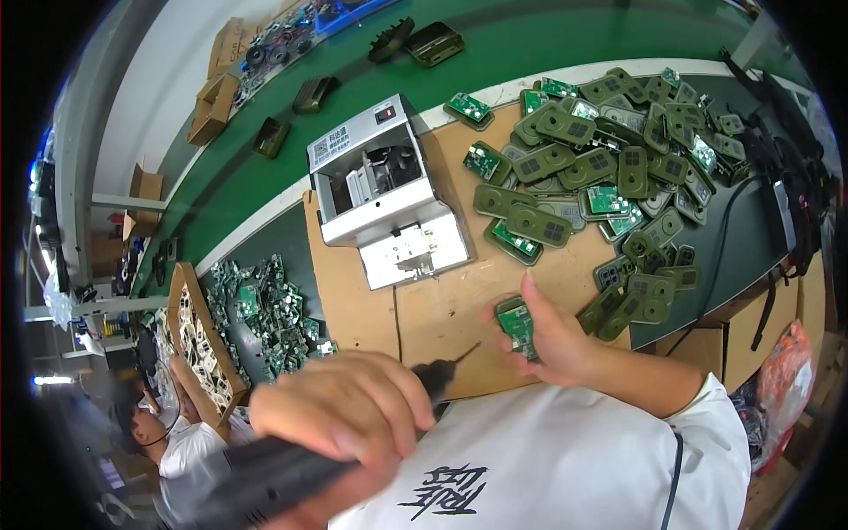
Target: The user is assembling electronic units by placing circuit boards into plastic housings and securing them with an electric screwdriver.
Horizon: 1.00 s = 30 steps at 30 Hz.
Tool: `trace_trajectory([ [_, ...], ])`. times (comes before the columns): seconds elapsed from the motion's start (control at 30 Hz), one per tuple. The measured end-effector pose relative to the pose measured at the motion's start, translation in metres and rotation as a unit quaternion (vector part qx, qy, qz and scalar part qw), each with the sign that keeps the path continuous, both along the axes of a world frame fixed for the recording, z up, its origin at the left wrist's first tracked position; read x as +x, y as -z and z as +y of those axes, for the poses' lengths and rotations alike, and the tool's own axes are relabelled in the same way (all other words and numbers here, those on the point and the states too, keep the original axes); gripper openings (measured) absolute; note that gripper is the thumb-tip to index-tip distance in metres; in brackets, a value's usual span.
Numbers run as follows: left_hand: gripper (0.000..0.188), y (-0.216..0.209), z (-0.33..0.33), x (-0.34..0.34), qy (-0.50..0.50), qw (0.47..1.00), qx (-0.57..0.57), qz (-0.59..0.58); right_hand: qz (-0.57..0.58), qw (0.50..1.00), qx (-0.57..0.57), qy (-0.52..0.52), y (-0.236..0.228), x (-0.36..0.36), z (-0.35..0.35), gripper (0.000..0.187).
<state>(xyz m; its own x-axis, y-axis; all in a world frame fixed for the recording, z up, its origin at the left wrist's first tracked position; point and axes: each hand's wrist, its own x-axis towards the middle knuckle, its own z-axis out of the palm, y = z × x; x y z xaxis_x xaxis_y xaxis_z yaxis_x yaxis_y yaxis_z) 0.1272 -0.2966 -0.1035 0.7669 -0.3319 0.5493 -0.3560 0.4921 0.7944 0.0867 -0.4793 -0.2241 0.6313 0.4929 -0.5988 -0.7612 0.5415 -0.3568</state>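
Observation:
My left hand [340, 408], slightly blurred, is wrapped around a black electric screwdriver [265, 484]. Its thin bit points right over the brown work board [424, 331], apart from the piece in my other hand. Between thumb and fingers, my right hand [556, 340] grips a green circuit board [516, 329] with a dark rim, tilted near the work board's front edge. A silver screw feeder [375, 172] stands just beyond, its bright front plate toward me. To its right lies a heap of olive-green plastic covers [565, 163], several carrying green circuit boards [608, 200].
Loose circuit boards [265, 305] are piled left of the work board, beside a cardboard tray [212, 353] of small pale parts. Another person [181, 433] sits at far left. Olive housings [435, 44] rest on the green bench behind. A black cable [720, 247] crosses the right side.

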Motion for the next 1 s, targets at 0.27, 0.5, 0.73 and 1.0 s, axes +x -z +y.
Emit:
trace_trajectory([
  [0.27,0.062,0.019,-0.022,-0.002,0.055,0.998,0.005,0.0,-0.062,0.997,-0.032,-0.012,-0.007,-0.003,0.003,0.071],
  [0.5,0.066,0.024,-0.026,-0.007,0.045,0.999,0.018,-0.012,-0.072,0.995,-0.071,-0.011,-0.014,-0.006,0.005,0.071],
  [0.73,0.068,0.033,-0.034,-0.014,0.003,1.0,-0.007,0.006,-0.08,0.994,-0.062,0.043,-0.009,-0.011,0.009,0.069],
  [1.0,0.065,0.047,-0.036,-0.01,0.055,0.998,-0.026,-0.011,-0.028,0.995,-0.052,0.078,-0.005,-0.011,0.003,0.065],
])
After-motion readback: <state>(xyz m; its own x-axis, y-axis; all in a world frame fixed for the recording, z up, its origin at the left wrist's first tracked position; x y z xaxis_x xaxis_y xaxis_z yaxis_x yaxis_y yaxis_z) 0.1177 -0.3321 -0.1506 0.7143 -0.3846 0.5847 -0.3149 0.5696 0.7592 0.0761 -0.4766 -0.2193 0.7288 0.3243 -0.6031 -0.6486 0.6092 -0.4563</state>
